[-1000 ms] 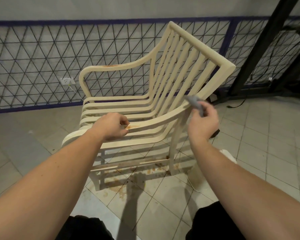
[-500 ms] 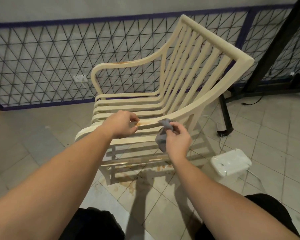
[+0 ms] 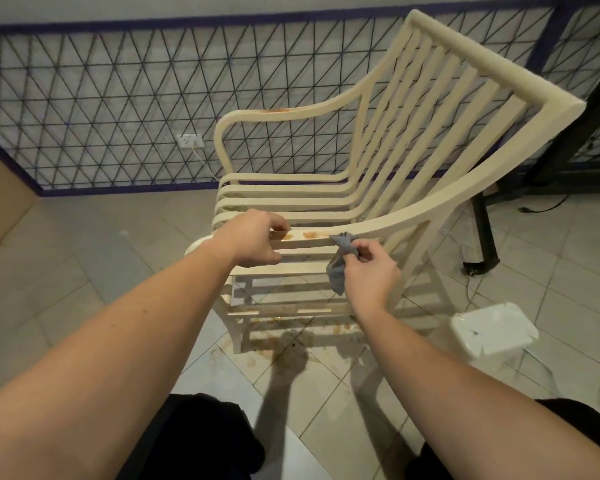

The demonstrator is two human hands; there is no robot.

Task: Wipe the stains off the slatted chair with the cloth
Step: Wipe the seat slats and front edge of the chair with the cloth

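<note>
My left hand (image 3: 257,239) is gripping the near armrest of the cream slatted chair (image 3: 413,140), right beside the orange-brown stains (image 3: 310,234). My right hand (image 3: 369,271) has the grey cloth (image 3: 340,261) pinched, its top corner touching the armrest just past them.

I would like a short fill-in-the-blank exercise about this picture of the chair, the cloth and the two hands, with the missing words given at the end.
1. The right hand pinches a grey ____.
2. The left hand grips the near ____ of the slatted chair.
3. The orange-brown stains lie on the armrest between the two ____.
4. A white container stands on the ____ to the right of the chair.

Missing words: cloth; armrest; hands; floor
</note>
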